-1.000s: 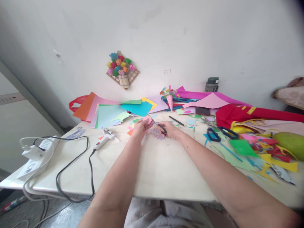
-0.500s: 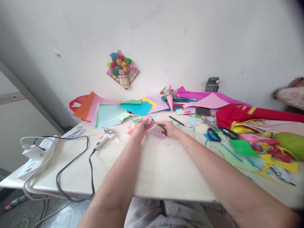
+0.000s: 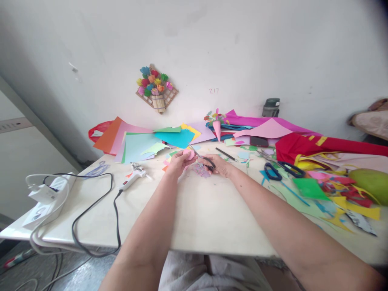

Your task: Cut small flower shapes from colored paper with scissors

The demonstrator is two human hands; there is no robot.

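Between its fingers my left hand (image 3: 179,161) pinches a small pink paper piece (image 3: 189,154) above the middle of the table. Just to the right, my right hand (image 3: 217,165) grips small scissors (image 3: 208,161) by their dark handles. The blades point up and to the left, and their tips are beside the pink piece. Small purple scraps (image 3: 202,171) lie on the table below and between the hands. A black pen (image 3: 226,154) lies behind my right hand.
At the left are a white glue gun (image 3: 131,180) with a black cord and a power strip (image 3: 48,202). Coloured sheets (image 3: 141,145) lie along the wall. Blue-handled scissors (image 3: 273,172), paper scraps and a green fruit (image 3: 371,184) are on the right.
My left hand has shifted slightly left. The scissors have turned a little, and their blades now show more plainly apart from the pink piece.
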